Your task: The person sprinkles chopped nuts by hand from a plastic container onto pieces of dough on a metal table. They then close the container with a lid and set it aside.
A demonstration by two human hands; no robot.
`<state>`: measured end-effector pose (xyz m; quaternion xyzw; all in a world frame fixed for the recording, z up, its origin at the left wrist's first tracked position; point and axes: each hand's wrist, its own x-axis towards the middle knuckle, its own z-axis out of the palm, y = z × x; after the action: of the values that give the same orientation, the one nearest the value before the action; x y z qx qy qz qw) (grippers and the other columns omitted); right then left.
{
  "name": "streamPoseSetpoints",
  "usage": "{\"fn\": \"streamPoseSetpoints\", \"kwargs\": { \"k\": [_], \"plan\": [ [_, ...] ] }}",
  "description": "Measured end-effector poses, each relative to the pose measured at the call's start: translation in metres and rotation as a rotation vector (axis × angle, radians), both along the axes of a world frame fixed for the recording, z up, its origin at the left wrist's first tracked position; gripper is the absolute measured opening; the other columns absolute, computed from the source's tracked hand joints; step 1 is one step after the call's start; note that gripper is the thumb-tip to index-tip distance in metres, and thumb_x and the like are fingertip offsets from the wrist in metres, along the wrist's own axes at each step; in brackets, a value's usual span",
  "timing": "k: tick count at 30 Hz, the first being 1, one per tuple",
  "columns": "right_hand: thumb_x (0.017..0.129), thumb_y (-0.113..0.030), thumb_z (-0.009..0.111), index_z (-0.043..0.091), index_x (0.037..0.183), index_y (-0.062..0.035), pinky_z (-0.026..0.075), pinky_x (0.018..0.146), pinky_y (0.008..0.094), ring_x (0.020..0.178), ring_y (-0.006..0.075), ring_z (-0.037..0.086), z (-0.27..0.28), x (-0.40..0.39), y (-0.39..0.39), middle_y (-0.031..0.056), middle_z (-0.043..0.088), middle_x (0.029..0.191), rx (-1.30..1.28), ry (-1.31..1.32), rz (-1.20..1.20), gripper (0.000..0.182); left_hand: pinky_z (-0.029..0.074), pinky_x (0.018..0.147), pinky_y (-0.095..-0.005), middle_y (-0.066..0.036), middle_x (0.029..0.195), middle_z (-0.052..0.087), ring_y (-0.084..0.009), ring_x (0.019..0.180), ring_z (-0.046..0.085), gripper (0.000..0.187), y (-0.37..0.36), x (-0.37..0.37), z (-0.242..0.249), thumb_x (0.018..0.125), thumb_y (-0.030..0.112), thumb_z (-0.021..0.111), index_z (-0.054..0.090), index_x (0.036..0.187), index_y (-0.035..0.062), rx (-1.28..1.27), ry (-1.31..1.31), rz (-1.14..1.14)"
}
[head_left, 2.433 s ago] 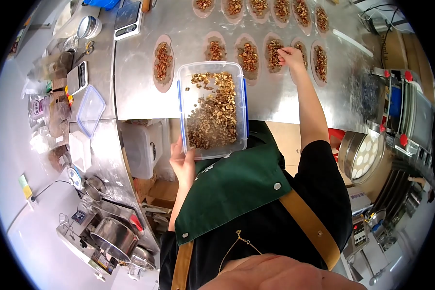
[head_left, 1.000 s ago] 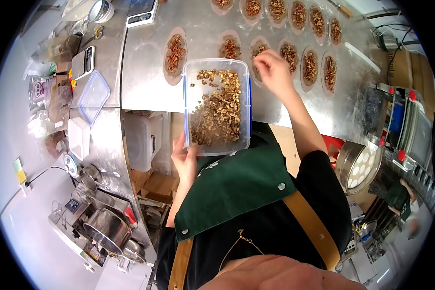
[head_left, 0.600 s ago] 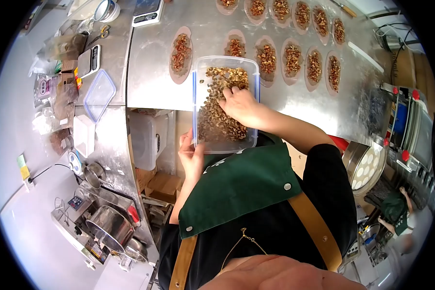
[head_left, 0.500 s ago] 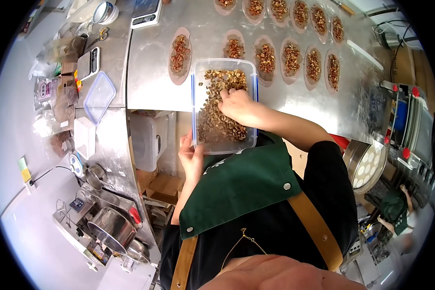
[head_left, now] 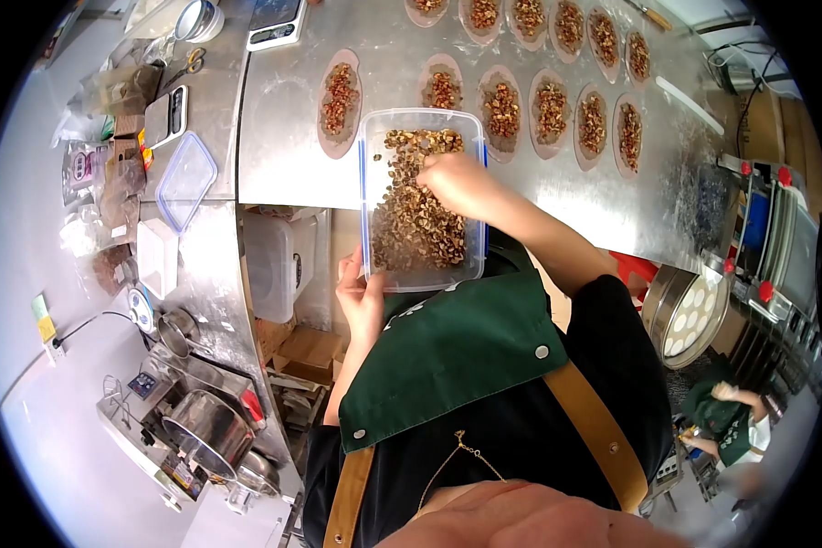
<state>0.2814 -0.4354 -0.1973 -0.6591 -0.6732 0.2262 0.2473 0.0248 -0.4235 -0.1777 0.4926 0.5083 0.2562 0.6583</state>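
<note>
A clear plastic container (head_left: 475, 269) with blue side clips extends over the table's front edge, close to my green apron. Chopped nuts (head_left: 416, 224), brown and tan, cover most of its bottom. My left hand (head_left: 362, 290) grips the container at its near left corner, thumb and fingers on the wall. Inside the container, my right hand (head_left: 449, 179) is over the nuts at the right side, its fingers curled together and pointing down; the fingertips are partly hidden. Just beyond stand flat dough ovals (head_left: 502, 146) topped with chopped nuts and reddish bits.
More topped ovals (head_left: 341, 137) lie in two rows on the steel table (head_left: 283, 173). To the left are a blue-edged lid (head_left: 212, 173), a scale (head_left: 178, 119) and scissors (head_left: 194, 62). Metal pots (head_left: 208, 429) stand lower left. A co-worker (head_left: 735, 420) is at far right.
My right hand has drawn its fingers together and shifted slightly up and right over the nuts. My left hand keeps its hold on the container. The co-worker at far right has moved.
</note>
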Motion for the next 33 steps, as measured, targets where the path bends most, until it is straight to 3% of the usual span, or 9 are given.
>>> {"fn": "streamPoseSetpoints", "kwargs": {
  "k": [1, 2, 5, 9, 11, 21, 33],
  "plan": [
    [0.072, -0.001, 0.061, 0.07, 0.079, -0.0038, 0.053, 0.068, 0.0375, 0.075, 0.0288, 0.066, 0.005, 0.008, -0.003, 0.0131, 0.066, 0.079, 0.08, 0.136, -0.074, 0.011, 0.053, 0.056, -0.0224, -0.002, 0.101, 0.047, -0.0101, 0.07, 0.059, 0.049, 0.0, -0.001, -0.001, 0.077, -0.008, 0.053, 0.057, 0.125, 0.0011, -0.005, -0.002, 0.003],
    [0.075, -0.002, 0.062, 0.07, 0.086, -0.0043, 0.052, 0.074, 0.0366, 0.079, 0.0277, 0.065, 0.011, 0.018, -0.007, 0.0136, 0.066, 0.083, -0.016, 0.223, -0.158, 0.014, 0.051, 0.058, -0.022, 0.0, 0.098, 0.046, -0.0087, 0.071, 0.057, 0.049, -0.001, 0.0, 0.002, 0.077, -0.009, 0.052, 0.057, 0.124, 0.0007, -0.018, 0.009, 0.015],
    [0.081, -0.004, 0.065, 0.071, 0.096, -0.0056, 0.052, 0.066, 0.0278, 0.072, 0.0159, 0.066, 0.014, 0.065, -0.025, 0.0102, 0.07, 0.09, -0.098, 0.49, -0.387, 0.016, 0.047, 0.063, -0.0211, 0.003, 0.094, 0.044, -0.006, 0.073, 0.053, 0.048, -0.001, 0.004, 0.013, 0.077, -0.01, 0.052, 0.058, 0.123, -0.0002, -0.042, 0.027, 0.043],
    [0.079, -0.006, 0.065, 0.071, 0.095, -0.0055, 0.052, 0.071, 0.0307, 0.077, 0.0227, 0.067, -0.02, 0.11, -0.047, 0.0127, 0.07, 0.087, -0.126, 0.26, -0.661, 0.017, 0.046, 0.066, -0.0214, 0.003, 0.094, 0.045, -0.0061, 0.075, 0.053, 0.046, -0.001, 0.004, 0.012, 0.077, -0.009, 0.053, 0.059, 0.122, -0.0003, -0.039, 0.0, 0.069],
    [0.078, -0.006, 0.064, 0.072, 0.095, -0.0066, 0.052, 0.073, 0.0341, 0.079, 0.0269, 0.067, -0.062, 0.12, -0.05, 0.0141, 0.069, 0.09, -0.129, 0.103, -0.664, 0.018, 0.047, 0.066, -0.0216, 0.003, 0.095, 0.045, -0.0065, 0.075, 0.054, 0.046, -0.001, 0.002, 0.01, 0.077, -0.009, 0.053, 0.059, 0.122, -0.0004, -0.04, -0.004, 0.068],
    [0.077, -0.007, 0.066, 0.071, 0.097, -0.0064, 0.051, 0.079, 0.037, 0.085, 0.0327, 0.065, -0.097, 0.122, -0.033, 0.0155, 0.068, 0.093, -0.31, -0.141, -0.691, 0.021, 0.049, 0.059, -0.0225, 0.002, 0.094, 0.045, -0.0084, 0.069, 0.057, 0.048, -0.001, 0.001, 0.011, 0.076, -0.01, 0.052, 0.058, 0.123, -0.0011, -0.045, 0.028, 0.062],
    [0.078, -0.009, 0.068, 0.07, 0.098, -0.0037, 0.052, 0.08, 0.0344, 0.088, 0.0292, 0.067, -0.094, 0.144, -0.031, 0.0168, 0.068, 0.095, -0.184, 0.135, -0.765, 0.021, 0.047, 0.061, -0.0204, 0.003, 0.092, 0.043, -0.006, 0.073, 0.052, 0.049, -0.003, 0.004, 0.013, 0.076, -0.011, 0.052, 0.058, 0.124, -0.001, -0.027, 0.025, 0.073]
  ]
}}
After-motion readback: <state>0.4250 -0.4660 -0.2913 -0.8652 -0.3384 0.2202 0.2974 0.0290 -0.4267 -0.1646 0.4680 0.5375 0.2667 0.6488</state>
